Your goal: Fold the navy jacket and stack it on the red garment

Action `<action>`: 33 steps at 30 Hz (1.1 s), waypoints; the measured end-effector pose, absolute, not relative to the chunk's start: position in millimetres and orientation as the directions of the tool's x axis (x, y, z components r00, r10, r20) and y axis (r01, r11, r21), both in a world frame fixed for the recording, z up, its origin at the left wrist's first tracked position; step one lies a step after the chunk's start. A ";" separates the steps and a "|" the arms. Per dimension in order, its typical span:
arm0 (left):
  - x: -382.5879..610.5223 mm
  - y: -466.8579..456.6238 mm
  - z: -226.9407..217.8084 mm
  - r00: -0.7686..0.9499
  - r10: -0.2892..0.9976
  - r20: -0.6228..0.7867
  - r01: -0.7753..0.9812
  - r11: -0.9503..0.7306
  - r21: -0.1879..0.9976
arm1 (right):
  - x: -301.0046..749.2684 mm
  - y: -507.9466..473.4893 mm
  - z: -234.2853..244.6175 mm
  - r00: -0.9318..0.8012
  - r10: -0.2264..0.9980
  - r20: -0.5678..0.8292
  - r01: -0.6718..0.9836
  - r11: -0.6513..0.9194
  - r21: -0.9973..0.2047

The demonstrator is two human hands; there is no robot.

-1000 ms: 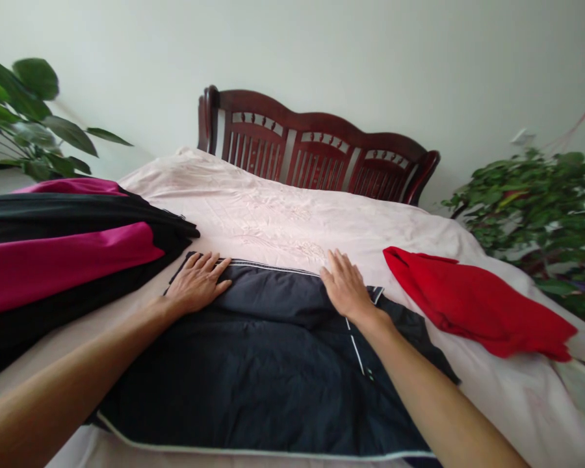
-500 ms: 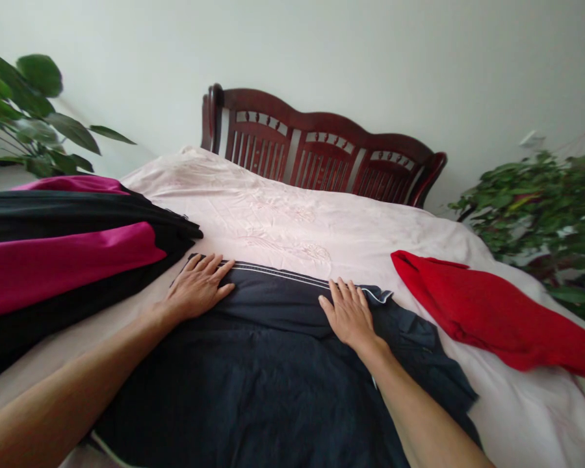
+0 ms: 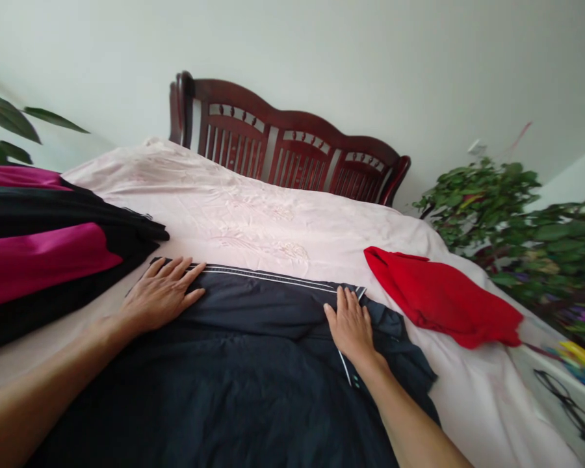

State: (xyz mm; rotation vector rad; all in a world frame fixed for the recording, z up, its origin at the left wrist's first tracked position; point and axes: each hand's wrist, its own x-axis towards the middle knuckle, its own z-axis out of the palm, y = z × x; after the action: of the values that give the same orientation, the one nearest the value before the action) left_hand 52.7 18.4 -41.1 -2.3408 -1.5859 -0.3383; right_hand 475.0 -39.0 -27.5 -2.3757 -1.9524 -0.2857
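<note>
- Left hand [image 3: 158,296] lies flat, fingers spread, gripping nothing, on a dark garment [image 3: 253,377] spread across the bed [image 3: 273,221].
- Right hand [image 3: 351,325] presses its piped edge, apparently open-palmed.
- Garment's near end is cut off.
- Red cloth [image 3: 443,299] lies just beside.

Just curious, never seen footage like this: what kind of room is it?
Most likely a home bedroom: a bed with a carved wooden headboard, a dark garment spread on it, and houseplants beside.
</note>
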 end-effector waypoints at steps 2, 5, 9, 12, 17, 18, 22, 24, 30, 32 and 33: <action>52.5 18.1 -40.4 0.368 0.862 0.349 0.929 -0.353 -0.109 | 473.0 -40.5 -25.4 0.203 0.963 0.175 0.976 -0.214 0.047; 52.1 18.0 -39.9 0.369 0.866 0.337 0.929 -0.349 -0.121 | 470.4 -41.8 -20.1 0.228 0.961 0.160 0.972 -0.234 0.020; 50.4 19.3 -41.4 0.371 0.867 0.333 0.928 -0.348 -0.130 | 468.3 -42.4 -15.7 0.258 0.950 0.178 0.965 -0.262 -0.001; 49.5 20.1 -41.8 0.377 0.866 0.330 0.926 -0.352 -0.134 | 468.1 -41.4 -16.3 0.271 0.945 0.183 0.962 -0.273 -0.013; 51.7 18.4 -38.4 0.371 0.880 0.297 0.928 -0.338 -0.155 | 468.4 -39.5 -19.2 0.292 0.942 0.164 0.956 -0.293 -0.022; 52.2 18.2 -37.7 0.368 0.884 0.289 0.929 -0.336 -0.156 | 468.2 -39.3 -19.7 0.293 0.943 0.156 0.956 -0.293 -0.026; 52.4 20.0 -31.6 0.356 0.905 0.235 0.933 -0.332 -0.136 | 468.9 -37.5 -21.2 0.288 0.950 0.119 0.957 -0.284 -0.052; 52.9 18.2 -21.7 0.356 0.920 0.164 0.934 -0.342 -0.107 | 472.4 -34.9 -19.2 0.287 0.955 0.080 0.957 -0.281 -0.073; 74.4 -40.5 21.4 0.295 0.949 0.114 0.953 -0.300 0.030 | 478.0 -42.6 9.0 0.229 0.973 -0.030 0.959 -0.230 -0.167; 86.6 -74.3 24.6 0.321 0.935 0.151 0.943 -0.330 0.037 | 462.0 -62.9 18.8 0.171 0.985 0.033 0.970 -0.162 -0.184; 91.8 -90.4 22.6 0.347 0.925 0.155 0.934 -0.357 0.037 | 449.9 -77.0 21.6 0.107 0.991 0.076 0.977 -0.091 -0.193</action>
State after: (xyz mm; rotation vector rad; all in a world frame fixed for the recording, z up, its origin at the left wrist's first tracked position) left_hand 91.8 -90.4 22.6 -2.5301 -1.7473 -0.2304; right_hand 449.9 -77.0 21.6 -2.1836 -1.9746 0.1087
